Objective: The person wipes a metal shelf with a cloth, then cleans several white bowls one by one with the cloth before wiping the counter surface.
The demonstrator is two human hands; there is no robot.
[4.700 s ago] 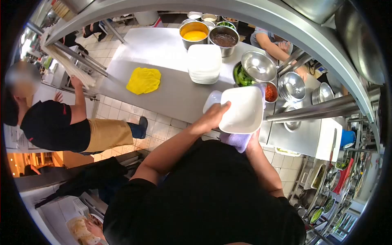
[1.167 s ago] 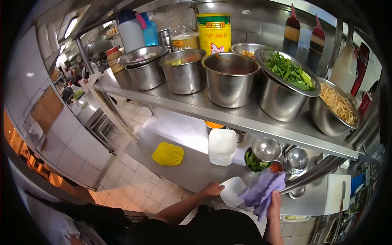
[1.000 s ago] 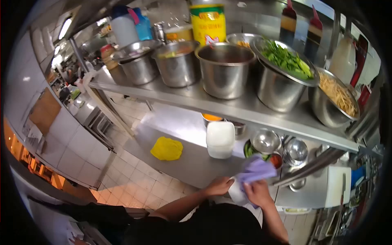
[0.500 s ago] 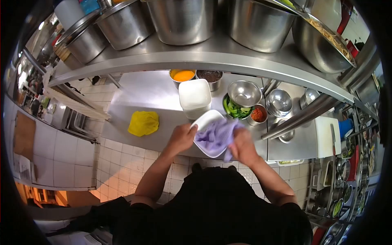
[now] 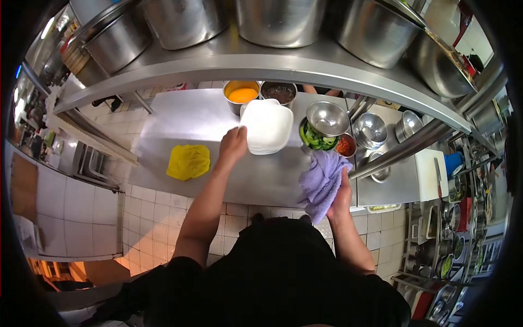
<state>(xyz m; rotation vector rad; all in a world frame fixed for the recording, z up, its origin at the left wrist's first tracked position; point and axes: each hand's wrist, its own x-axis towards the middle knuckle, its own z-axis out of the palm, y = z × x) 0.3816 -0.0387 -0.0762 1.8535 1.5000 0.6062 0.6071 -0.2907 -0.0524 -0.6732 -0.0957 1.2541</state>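
My left hand (image 5: 234,144) grips the left edge of a white square bowl (image 5: 267,125), which is at the stack of white bowls on the steel counter. Its fingers are closed on the rim. To the right, my right hand (image 5: 342,193) holds a bunched purple cloth (image 5: 324,180) near the counter's front edge. Just beyond the cloth are a container of green vegetables (image 5: 316,139), a steel bowl (image 5: 328,119) resting over it, and a small pot of red sauce (image 5: 345,145).
A yellow cloth (image 5: 188,162) lies on the counter's left part. Pots of orange liquid (image 5: 242,96) and dark sauce (image 5: 279,91) stand behind the bowls. A steel shelf (image 5: 261,68) crosses above. On the right are a knife (image 5: 437,177) and a white board (image 5: 426,169).
The white bowl has moved from in front of me up to the stack with my left hand. My right hand and the purple cloth have moved right, away from the bowl.
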